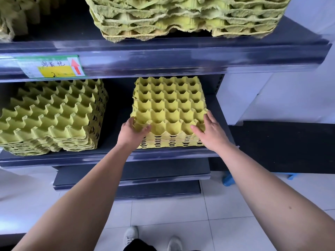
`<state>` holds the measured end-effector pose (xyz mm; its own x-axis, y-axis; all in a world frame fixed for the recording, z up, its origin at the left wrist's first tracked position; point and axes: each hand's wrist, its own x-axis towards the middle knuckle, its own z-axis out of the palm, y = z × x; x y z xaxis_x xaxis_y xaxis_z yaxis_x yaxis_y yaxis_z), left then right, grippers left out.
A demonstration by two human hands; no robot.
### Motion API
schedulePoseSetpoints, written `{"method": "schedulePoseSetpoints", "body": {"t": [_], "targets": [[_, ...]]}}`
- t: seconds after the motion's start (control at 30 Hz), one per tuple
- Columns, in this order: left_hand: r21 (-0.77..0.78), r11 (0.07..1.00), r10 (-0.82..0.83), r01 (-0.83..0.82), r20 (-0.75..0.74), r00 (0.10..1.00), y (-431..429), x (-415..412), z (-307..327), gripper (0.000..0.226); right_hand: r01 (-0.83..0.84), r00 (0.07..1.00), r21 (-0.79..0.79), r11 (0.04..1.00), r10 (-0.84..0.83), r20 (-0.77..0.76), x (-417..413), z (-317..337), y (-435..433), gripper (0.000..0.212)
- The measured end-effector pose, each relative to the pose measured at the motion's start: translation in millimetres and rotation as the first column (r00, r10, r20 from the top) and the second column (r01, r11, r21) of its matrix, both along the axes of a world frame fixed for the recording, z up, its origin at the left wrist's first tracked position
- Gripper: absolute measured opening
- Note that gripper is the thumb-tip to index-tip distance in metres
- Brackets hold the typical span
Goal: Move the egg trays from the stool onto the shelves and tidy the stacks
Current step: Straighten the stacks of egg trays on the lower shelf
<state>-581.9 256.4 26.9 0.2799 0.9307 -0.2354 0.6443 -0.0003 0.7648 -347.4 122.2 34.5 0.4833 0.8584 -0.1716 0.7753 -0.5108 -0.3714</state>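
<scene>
The egg tray stack (pixel 168 105) sits on the middle shelf (pixel 163 154), towards its right end, cups turned up and its front face close to the shelf's front edge; the trays nest squarely, save for slight steps down the left side. The left hand (pixel 133 132) holds the stack's front-left corner, with the thumb laid across the top tray and the other fingers curled round the left side, where their tips are hidden. The right hand (pixel 210 132) lies on the front-right corner; its fingers are spread and nearly straight along the top tray's right edge, and the thumb points inward over the cups, so it presses rather than grasps. Both bare forearms reach up from the lower corners of the view.

A second stack (pixel 52 115) stands at the left end of the same shelf, well apart from the first; it is turned a little askew and its lower trays poke out at the front. On the upper shelf (pixel 181 57) a ragged stack (pixel 181 17) sits close to the front edge; a label (pixel 52 67) with a red arrow is fixed to that edge near its left end. Past the middle shelf's right end a blue stool (pixel 228 180) shows only in part — most of it is hidden. Two pale shoes (pixel 131 234) stand on the tiled floor (pixel 163 214).
</scene>
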Motion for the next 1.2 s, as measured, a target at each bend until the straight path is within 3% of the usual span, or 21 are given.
{"method": "schedulePoseSetpoints", "body": {"t": [0.1,0.23,0.4,0.67,0.9,1.0,1.1,1.13,1.2], "targets": [[0.005,1.0,-0.021,0.021,0.001,1.0,-1.5,0.1,3.6,0.086,-0.021,0.998,-0.045,0.999,0.024,0.059,0.3,3.0,1.3,0.085],[0.115,0.991,-0.067,0.073,-0.053,0.996,-7.3,-5.5,8.0,0.088,-0.081,0.968,0.028,0.996,0.072,0.242,-11.7,7.1,0.9,0.083],[0.223,0.973,-0.051,0.062,-0.054,0.997,-18.5,-8.6,3.4,0.079,-0.175,0.936,0.052,0.983,0.15,0.318,-25.8,-12.7,-5.3,0.07],[0.17,0.983,-0.063,0.075,-0.074,0.995,-13.9,-8.4,3.1,0.079,-0.172,0.927,0.011,0.985,0.158,0.341,-26.8,-19.6,-5.4,0.067],[0.152,0.983,-0.093,0.103,-0.071,0.993,-15.8,-22.1,6.1,0.073,-0.122,0.947,0.062,0.991,0.098,0.305,-32.4,-4.7,-6.6,0.06],[0.144,0.982,-0.115,0.124,-0.071,0.991,-17.1,-33.5,-2.3,0.06,0.028,0.948,0.092,0.995,-0.055,0.312,-40.6,-2.3,-13.9,0.061],[0.137,0.979,-0.142,0.149,-0.058,0.988,-11.3,-33.8,-4.4,0.059,0.216,0.973,0.087,0.973,-0.221,0.059,-35.1,-1.3,-19.8,0.071],[0.127,0.98,-0.148,0.154,-0.055,0.987,-8.9,-32.4,-4.5,0.059,0.213,0.977,0.094,0.973,-0.212,-0.022,-34.1,-2.5,-21.5,0.07],[0.101,0.983,-0.153,0.156,-0.037,0.988,-6.0,-30.7,-6.4,0.056,0.178,0.984,0.115,0.977,-0.175,-0.035,-37.5,-6.8,-24.0,0.064]]}}
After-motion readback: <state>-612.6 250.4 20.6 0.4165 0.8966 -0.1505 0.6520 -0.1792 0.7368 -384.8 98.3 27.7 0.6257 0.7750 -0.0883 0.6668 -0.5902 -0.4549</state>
